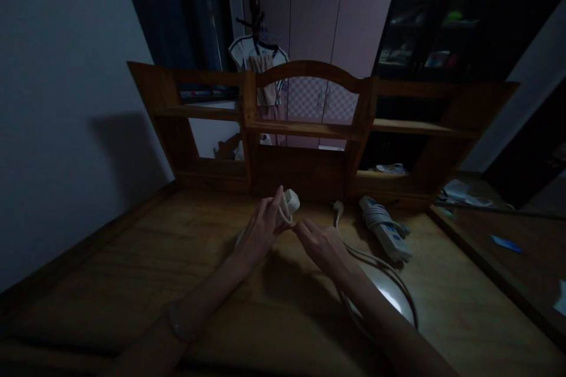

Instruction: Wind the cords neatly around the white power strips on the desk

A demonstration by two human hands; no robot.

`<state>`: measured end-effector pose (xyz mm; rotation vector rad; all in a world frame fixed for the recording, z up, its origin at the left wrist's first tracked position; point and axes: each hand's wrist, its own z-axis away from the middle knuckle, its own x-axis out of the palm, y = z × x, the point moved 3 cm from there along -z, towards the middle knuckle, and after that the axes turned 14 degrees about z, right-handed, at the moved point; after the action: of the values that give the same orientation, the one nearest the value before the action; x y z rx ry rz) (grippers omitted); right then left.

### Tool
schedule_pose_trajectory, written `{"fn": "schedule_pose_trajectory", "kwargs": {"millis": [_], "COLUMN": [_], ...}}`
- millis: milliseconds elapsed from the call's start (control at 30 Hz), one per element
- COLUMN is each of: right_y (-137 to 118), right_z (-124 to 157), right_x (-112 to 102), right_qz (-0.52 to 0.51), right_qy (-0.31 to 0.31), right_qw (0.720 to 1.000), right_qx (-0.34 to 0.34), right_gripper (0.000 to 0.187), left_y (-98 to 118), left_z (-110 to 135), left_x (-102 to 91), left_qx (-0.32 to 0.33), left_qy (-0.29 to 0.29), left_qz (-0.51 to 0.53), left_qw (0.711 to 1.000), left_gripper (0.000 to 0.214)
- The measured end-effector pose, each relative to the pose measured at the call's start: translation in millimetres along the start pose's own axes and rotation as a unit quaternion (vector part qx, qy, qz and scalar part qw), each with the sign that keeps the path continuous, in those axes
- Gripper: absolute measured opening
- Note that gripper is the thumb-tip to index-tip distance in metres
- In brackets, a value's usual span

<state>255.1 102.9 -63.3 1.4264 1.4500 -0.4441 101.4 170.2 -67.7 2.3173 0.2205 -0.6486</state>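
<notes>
My left hand [262, 231] is closed around a white power strip [289, 201], held just above the wooden desk [145, 271] near its back. My right hand [325, 245] pinches the strip's white cord [375, 259] right beside the left hand. The cord loops away to the right over the desk and ends in a white plug [338, 207] lying near the shelf unit.
A second white power strip [384, 227] with its cord wound round it lies to the right. A wooden shelf unit [309, 129] stands along the desk's back edge. A wall is at the left, a wardrobe and hung clothes [263, 79] behind. The room is dim.
</notes>
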Motion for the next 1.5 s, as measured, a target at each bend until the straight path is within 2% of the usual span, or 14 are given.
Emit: {"fn": "schedule_pose_trajectory", "kwargs": {"millis": [200, 467, 633, 800, 900, 1100, 1300, 1500], "right_y": [-2, -7, -12, -12, -14, -14, -5, 9], "right_z": [-1, -2, 0, 0, -1, -3, -5, -2], "right_x": [-3, -13, -15, -12, -10, -10, -14, -16], "right_qz": [-0.02, -0.03, -0.037, -0.03, -0.039, -0.047, -0.022, -0.039], "right_qy": [-0.015, -0.033, -0.039, -0.037, -0.028, -0.001, -0.008, -0.008], "right_qw": [1.0, 0.998, 0.997, 0.997, 0.997, 0.999, 1.0, 0.999], "right_qx": [-0.01, -0.032, -0.057, -0.065, -0.052, 0.015, -0.014, -0.006], "right_gripper": [0.013, 0.017, 0.019, 0.016, 0.016, 0.015, 0.02, 0.028], "left_y": [-5, -15, -14, -12, -11, -14, -11, -6], "left_z": [1, 4, 7, 7, 8, 8, 5, 5], "left_x": [2.9, 4.9, 8.8, 10.5, 11.8, 12.6, 11.2, 8.3], "left_qx": [0.02, -0.002, 0.001, -0.016, -0.021, -0.029, -0.026, -0.034], "left_qy": [-0.03, -0.036, -0.069, -0.073, -0.082, -0.086, -0.09, -0.093], "left_qz": [-0.044, -0.1, -0.118, -0.125, -0.124, -0.139, -0.154, -0.179], "left_qw": [0.998, 0.994, 0.991, 0.989, 0.989, 0.986, 0.984, 0.979], "left_gripper": [0.087, 0.087, 0.086, 0.087, 0.083, 0.082, 0.081, 0.08]}}
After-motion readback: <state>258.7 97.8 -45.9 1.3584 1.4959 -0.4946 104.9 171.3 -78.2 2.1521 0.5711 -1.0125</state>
